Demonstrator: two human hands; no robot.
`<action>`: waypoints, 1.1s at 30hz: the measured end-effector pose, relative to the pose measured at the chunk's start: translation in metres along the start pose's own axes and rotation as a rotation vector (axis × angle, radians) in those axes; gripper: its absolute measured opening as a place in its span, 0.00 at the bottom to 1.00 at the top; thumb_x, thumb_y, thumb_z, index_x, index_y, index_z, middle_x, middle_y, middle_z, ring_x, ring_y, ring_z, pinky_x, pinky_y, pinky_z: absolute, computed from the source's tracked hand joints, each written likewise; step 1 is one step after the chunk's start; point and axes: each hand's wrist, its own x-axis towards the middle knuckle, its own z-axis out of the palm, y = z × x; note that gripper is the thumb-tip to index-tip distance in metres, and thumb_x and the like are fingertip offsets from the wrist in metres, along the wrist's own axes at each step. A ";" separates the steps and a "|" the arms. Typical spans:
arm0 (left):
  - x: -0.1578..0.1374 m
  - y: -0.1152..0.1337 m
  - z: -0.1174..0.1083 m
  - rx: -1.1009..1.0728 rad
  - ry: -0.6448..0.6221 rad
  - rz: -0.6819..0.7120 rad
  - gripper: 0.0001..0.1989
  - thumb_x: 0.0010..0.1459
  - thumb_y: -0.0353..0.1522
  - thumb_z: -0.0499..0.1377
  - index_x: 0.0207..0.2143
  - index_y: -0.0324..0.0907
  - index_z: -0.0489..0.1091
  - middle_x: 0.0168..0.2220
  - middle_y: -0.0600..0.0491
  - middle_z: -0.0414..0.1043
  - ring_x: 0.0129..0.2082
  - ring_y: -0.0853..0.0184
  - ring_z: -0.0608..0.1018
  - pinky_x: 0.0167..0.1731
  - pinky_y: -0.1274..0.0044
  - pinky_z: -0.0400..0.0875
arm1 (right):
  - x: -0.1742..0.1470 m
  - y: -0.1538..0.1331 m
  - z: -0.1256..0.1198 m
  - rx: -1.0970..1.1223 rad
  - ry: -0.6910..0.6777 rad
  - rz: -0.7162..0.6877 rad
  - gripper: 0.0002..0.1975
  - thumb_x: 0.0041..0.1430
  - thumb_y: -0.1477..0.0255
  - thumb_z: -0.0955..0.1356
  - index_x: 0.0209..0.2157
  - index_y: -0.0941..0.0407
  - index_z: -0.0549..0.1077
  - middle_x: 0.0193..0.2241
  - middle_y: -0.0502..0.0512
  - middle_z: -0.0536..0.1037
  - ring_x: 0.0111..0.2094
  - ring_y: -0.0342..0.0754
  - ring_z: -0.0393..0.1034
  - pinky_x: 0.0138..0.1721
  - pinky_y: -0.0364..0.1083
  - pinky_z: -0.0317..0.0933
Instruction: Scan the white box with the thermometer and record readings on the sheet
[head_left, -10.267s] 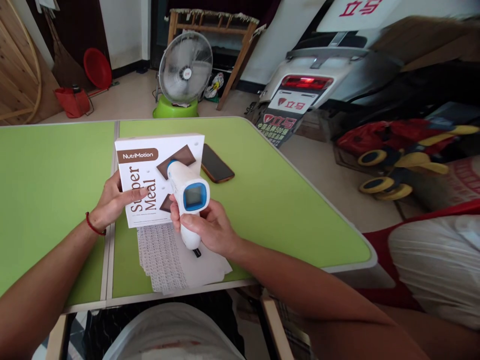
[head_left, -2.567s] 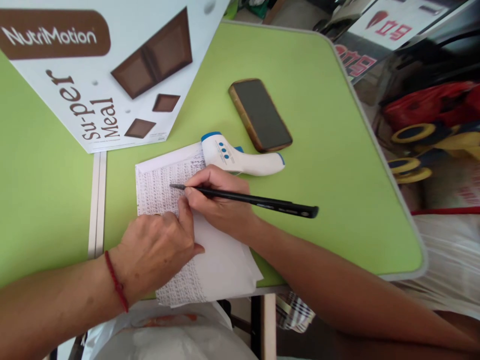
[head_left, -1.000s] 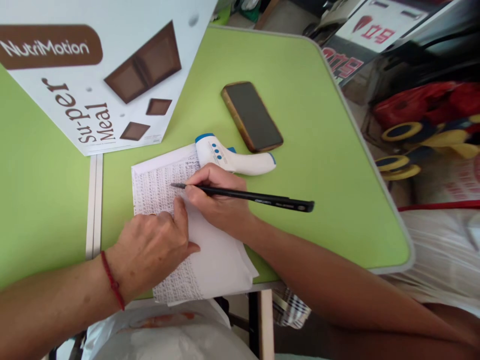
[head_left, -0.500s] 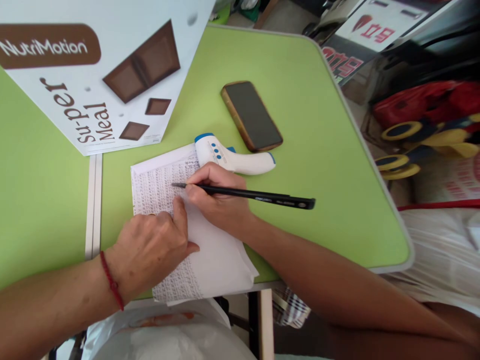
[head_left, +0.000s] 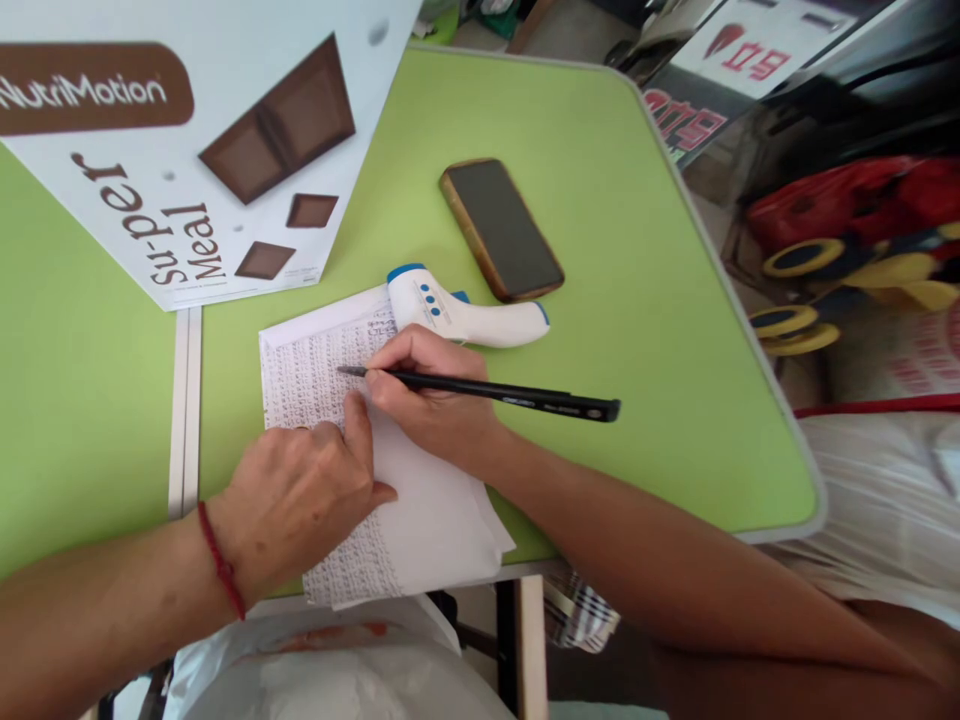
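Moved: Since about ten seconds ago, the infrared thermometer [head_left: 457, 314] has gone from the right hand [head_left: 439, 400] to the green table [head_left: 645, 320], and the left hand [head_left: 300, 490] has let go of the NutriMotion Super Meal box [head_left: 255, 215].
Right hand: I see it pinching a black pen [head_left: 525, 395] between thumb and fingers, the barrel slanting back to the right.
Pen tip: over rows of handwriting; from my end I cannot tell whether it touches.
Paper sheets [head_left: 431, 540]: beneath both hands, reaching the near table edge.
Left hand: released, laid on the paper sheets, index finger and thumb spread; the other fingertips are hidden from me.
Wrist: red cord bracelet [head_left: 220, 560] on the left.
Thermometer: on its side just beyond the right hand, its head overlapping the paper.
Smartphone [head_left: 506, 230]: dark screen up, just beyond the thermometer.
Box: upright, beyond the paper.
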 end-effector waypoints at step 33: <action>0.001 0.000 0.000 -0.061 -0.018 -0.020 0.31 0.59 0.45 0.58 0.53 0.26 0.62 0.24 0.46 0.73 0.21 0.60 0.77 0.18 0.76 0.65 | -0.002 0.002 0.000 0.011 -0.024 -0.020 0.05 0.48 0.80 0.65 0.21 0.57 0.68 0.17 0.44 0.69 0.19 0.36 0.61 0.20 0.37 0.57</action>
